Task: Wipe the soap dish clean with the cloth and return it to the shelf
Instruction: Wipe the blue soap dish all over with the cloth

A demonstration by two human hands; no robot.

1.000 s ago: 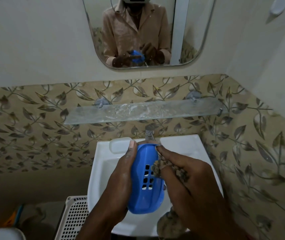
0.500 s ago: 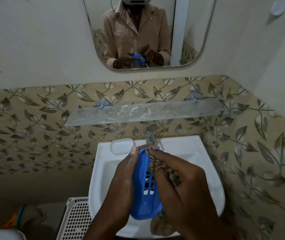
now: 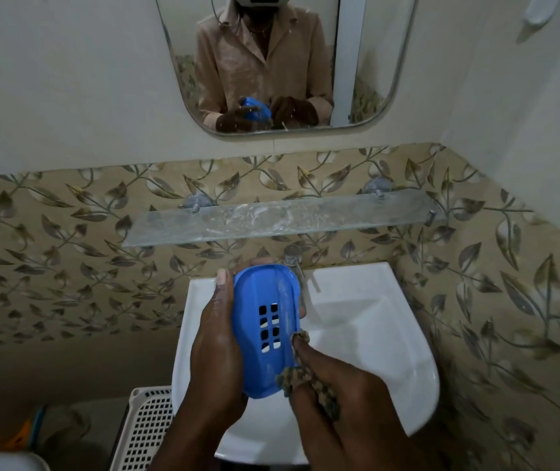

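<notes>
A blue plastic soap dish (image 3: 265, 321) with square drain holes is held upright over the white basin (image 3: 367, 334). My left hand (image 3: 217, 351) grips its left edge, thumb along the rim, fingers behind. My right hand (image 3: 336, 392) holds a brownish cloth (image 3: 305, 379) bunched in its fingers, pressed against the dish's lower right edge. The glass shelf (image 3: 271, 219) runs along the tiled wall above the basin and holds nothing.
A chrome tap (image 3: 293, 258) stands just behind the dish. A white perforated basket (image 3: 142, 433) sits on the floor left of the basin. A mirror (image 3: 285, 62) hangs above the shelf. A side wall closes in on the right.
My right hand with the cloth has slid down the dish from its top to its lower right edge. The face of the dish is now uncovered. The view has shifted slightly.
</notes>
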